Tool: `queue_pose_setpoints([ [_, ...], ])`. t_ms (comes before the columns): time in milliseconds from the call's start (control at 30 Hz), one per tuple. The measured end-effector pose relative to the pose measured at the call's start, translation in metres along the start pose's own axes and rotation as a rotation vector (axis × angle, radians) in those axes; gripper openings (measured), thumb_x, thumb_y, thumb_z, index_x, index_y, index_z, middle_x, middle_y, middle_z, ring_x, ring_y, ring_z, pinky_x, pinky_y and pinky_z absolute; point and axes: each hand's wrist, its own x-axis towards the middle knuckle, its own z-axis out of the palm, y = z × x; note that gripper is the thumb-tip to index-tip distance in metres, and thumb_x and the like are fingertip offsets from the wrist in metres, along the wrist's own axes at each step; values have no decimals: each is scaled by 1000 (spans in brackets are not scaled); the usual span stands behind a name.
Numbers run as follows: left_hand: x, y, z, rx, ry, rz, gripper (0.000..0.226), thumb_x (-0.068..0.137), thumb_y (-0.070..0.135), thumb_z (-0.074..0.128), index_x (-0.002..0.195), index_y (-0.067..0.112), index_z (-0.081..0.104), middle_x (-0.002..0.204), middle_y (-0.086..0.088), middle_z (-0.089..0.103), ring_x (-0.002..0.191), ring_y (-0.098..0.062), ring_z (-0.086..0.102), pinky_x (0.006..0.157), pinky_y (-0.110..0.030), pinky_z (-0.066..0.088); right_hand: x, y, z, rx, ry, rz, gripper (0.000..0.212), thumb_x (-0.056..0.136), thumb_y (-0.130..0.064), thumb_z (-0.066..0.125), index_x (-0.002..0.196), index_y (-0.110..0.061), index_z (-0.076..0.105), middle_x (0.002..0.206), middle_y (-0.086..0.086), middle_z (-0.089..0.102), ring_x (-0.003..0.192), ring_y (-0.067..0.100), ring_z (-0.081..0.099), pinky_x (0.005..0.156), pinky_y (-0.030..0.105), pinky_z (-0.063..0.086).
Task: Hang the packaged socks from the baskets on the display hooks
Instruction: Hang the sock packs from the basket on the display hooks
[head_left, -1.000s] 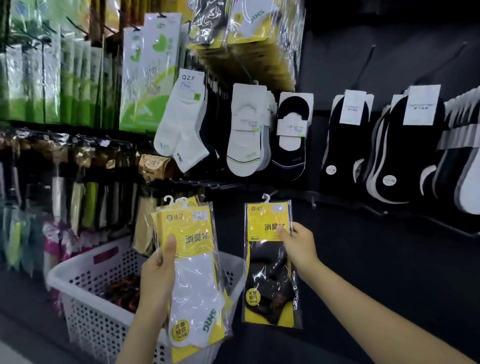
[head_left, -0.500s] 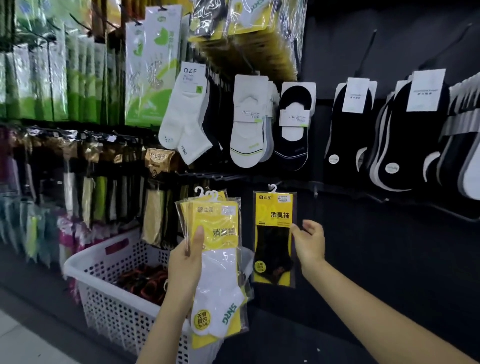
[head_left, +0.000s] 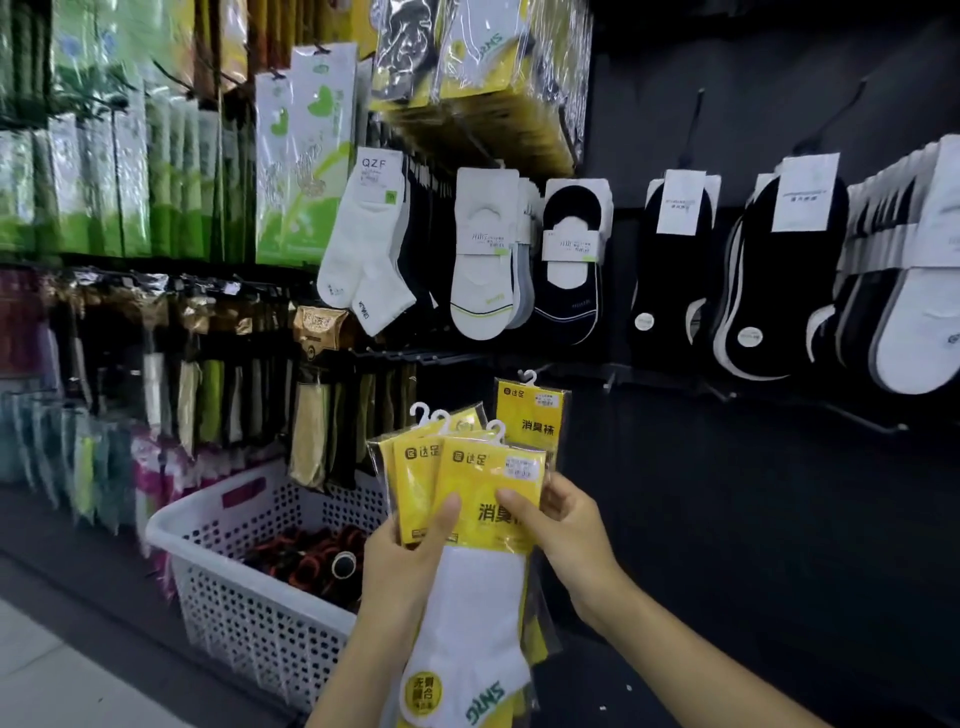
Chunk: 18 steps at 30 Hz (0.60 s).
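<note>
My left hand (head_left: 402, 566) grips a fanned stack of yellow-carded sock packs (head_left: 467, 499) with white socks, thumb across the front card. My right hand (head_left: 563, 525) pinches the right edge of the front pack, thumb on its yellow card. Behind the stack, one yellow pack with black socks (head_left: 535, 415) hangs by its white hanger on a low display hook. A white perforated basket (head_left: 208, 514) stands on the floor at lower left, holding dark packaged socks (head_left: 306, 558).
Black display wall with empty hooks (head_left: 872, 423) to the right of the hung pack. Rows of hanging black and white socks (head_left: 675, 275) fill the upper right; green-packaged goods (head_left: 306, 156) and darker packs hang at left. Pale floor at bottom left.
My right hand let go of the hung black-sock pack and moved left onto the front pack of the stack in my left hand. The view shifted closer and rightward.
</note>
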Motion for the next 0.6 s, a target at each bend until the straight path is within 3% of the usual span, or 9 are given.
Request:
queue_pose_setpoints([
  [100, 3, -6, -4, 21, -50, -26, 49, 64, 67, 57, 90, 27, 69, 84, 10, 75, 76, -4, 71, 66, -24, 56, 0, 6, -3, 17, 57, 50, 21, 84, -15, 69, 105, -18, 67, 99, -5, 75, 94, 11, 70, 71, 20, 56],
  [167, 5, -7, -5, 27, -72, -32, 36, 75, 67, 45, 90, 39, 61, 85, 30, 68, 79, 14, 61, 76, -16, 47, 3, 9, -7, 28, 103, 82, 18, 89, -15, 64, 106, -19, 66, 99, -5, 75, 92, 12, 71, 71, 23, 57],
  [233, 7, -7, -6, 63, -73, 3, 20, 84, 61, 40, 81, 45, 50, 68, 39, 60, 65, 30, 50, 67, -5, 40, 8, 10, -10, 1, 133, 108, 16, 92, -15, 60, 107, -19, 65, 100, -2, 75, 92, 15, 71, 79, 31, 57],
  [333, 15, -6, -15, 127, -14, 33, 26, 85, 59, 41, 74, 37, 48, 58, 28, 51, 54, 20, 50, 55, 0, 37, 22, 7, -16, 23, 194, 117, 16, 95, -13, 55, 106, -15, 66, 98, 2, 74, 87, 16, 71, 74, 30, 57],
  [433, 28, -7, -29, 210, 63, 56, 47, 82, 65, 41, 68, 20, 37, 53, 14, 32, 51, -3, 35, 59, -19, 33, 44, -1, -23, 0, 287, 97, 14, 96, -13, 54, 100, -16, 67, 93, 0, 74, 75, 7, 71, 60, 18, 55],
  [500, 36, -5, -38, 225, 99, 96, 51, 79, 65, 42, 63, 20, 27, 51, 13, 24, 49, -6, 27, 57, -26, 28, 60, -8, -25, -48, 327, 81, 11, 95, -14, 55, 98, -15, 66, 94, 2, 73, 75, 9, 70, 66, 22, 57],
  [600, 47, -2, -47, 230, 130, 122, 43, 84, 63, 41, 67, 24, 33, 61, 15, 31, 55, -1, 30, 58, -23, 27, 83, -17, -20, -128, 379, 46, 11, 94, -14, 56, 101, -10, 64, 101, 10, 70, 86, 18, 68, 78, 34, 56],
])
